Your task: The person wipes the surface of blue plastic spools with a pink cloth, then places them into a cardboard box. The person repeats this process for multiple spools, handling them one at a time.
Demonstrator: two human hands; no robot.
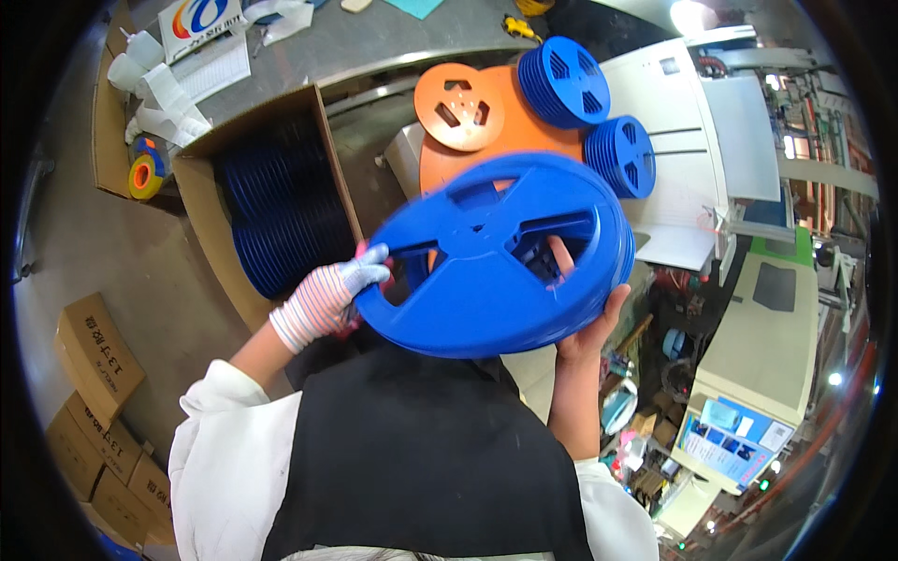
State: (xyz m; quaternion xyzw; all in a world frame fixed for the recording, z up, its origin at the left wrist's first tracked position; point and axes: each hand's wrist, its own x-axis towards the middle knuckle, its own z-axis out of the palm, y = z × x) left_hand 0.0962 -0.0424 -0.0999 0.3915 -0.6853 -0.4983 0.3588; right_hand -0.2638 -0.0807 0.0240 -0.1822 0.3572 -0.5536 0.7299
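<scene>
In front of my body I hold a stack of blue plastic reel discs [468, 245], tilted, with wide slots around the hub. My left hand [325, 301], in a striped knit glove, grips the stack's left rim. Something pink shows beside its fingers, too little of it to name. My bare right hand [589, 329] supports the right rim from below, and a finger shows through one slot. Beyond the discs lies an orange round surface [440, 168] with an orange slotted disc [458, 107] on it. Two more stacks of blue discs [567, 82] [621, 157] stand at its right.
An open cardboard box [201, 201] at left holds rows of blue discs [285, 210]. Behind it is a metal table [365, 37] with papers and tape rolls [145, 173] near its left end. Cardboard cartons [98, 360] are stacked lower left. Pale machines [753, 327] stand at right.
</scene>
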